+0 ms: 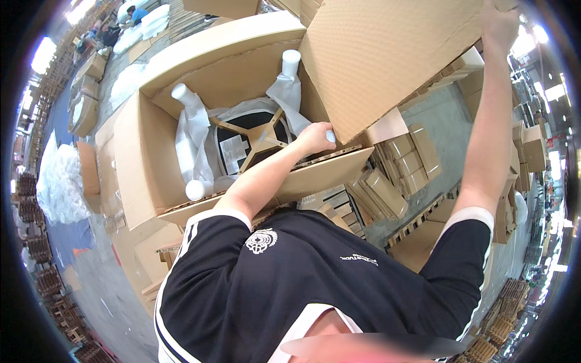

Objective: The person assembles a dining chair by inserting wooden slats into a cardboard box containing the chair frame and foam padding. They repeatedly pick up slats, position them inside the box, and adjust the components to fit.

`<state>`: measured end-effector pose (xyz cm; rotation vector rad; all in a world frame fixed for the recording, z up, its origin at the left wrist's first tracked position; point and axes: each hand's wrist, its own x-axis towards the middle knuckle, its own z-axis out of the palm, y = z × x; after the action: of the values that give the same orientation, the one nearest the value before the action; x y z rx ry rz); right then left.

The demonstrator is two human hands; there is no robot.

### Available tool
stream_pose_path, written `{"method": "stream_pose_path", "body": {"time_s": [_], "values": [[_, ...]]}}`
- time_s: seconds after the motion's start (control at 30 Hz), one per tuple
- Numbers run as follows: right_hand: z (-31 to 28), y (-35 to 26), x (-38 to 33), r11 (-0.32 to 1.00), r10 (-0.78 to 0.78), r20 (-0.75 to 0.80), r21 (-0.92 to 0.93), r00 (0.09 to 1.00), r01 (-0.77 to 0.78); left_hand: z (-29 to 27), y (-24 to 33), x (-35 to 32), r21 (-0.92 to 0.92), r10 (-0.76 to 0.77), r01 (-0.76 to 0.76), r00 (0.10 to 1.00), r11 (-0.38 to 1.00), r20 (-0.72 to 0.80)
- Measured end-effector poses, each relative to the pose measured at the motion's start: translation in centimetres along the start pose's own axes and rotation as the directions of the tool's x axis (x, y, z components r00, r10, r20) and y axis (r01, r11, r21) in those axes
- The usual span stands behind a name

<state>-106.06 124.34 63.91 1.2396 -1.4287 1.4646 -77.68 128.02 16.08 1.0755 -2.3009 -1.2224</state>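
Observation:
An upside-down chair lies in an open cardboard box (160, 145), its black seat underside (279, 124) and wooden cross brace (261, 138) facing up. White foam wraps its legs, among them the far-right wrapped leg (289, 81) and the left one (192, 106). At the box's right near corner, my left hand (315, 139) is closed around a pale rounded end (330, 137), which looks like another wrapped leg; its fingers are partly hidden. My right arm stretches up and right, where my right hand (500, 27) grips the corner of a large cardboard sheet (393, 54), tilted over the box's right side.
Flattened cartons (393, 193) lie on the floor to the right. White foam wrapping (63, 181) is heaped on the left beside more cardboard. Stacked wooden parts (505, 314) stand at the lower right. At the far upper left, a person in blue (138, 14) is among white bundles.

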Motion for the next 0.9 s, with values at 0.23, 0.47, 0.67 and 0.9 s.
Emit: {"method": "stream_pose_path", "body": {"time_s": [0.23, 0.47, 0.67, 0.9], "values": [[-5.3, -5.7, -8.3, 0.969, 0.021, 0.176, -0.246, 0.984, 0.023, 1.2, 0.2, 0.2, 0.068, -0.070, 0.071, 0.997, 0.995, -0.025], [-8.0, -8.0, -39.9, 0.887, 0.438, 0.788, -0.300, 0.432, -0.352, -6.0, 4.3, -8.0, 0.096, 0.025, -0.015, 0.995, 0.995, -0.098], [-8.5, -2.7, -31.9, 0.926, 0.193, 0.344, 0.247, 0.919, -0.287, -16.8, 4.0, -32.3, 0.171, -0.319, 0.270, 0.840, 0.948, 0.440], [-2.8, -17.5, -32.9, 0.699, -0.587, 0.795, 0.593, 0.154, -0.400, -15.4, -0.5, -47.4, 0.452, -0.500, 0.535, 0.841, 0.714, -0.206]]}}
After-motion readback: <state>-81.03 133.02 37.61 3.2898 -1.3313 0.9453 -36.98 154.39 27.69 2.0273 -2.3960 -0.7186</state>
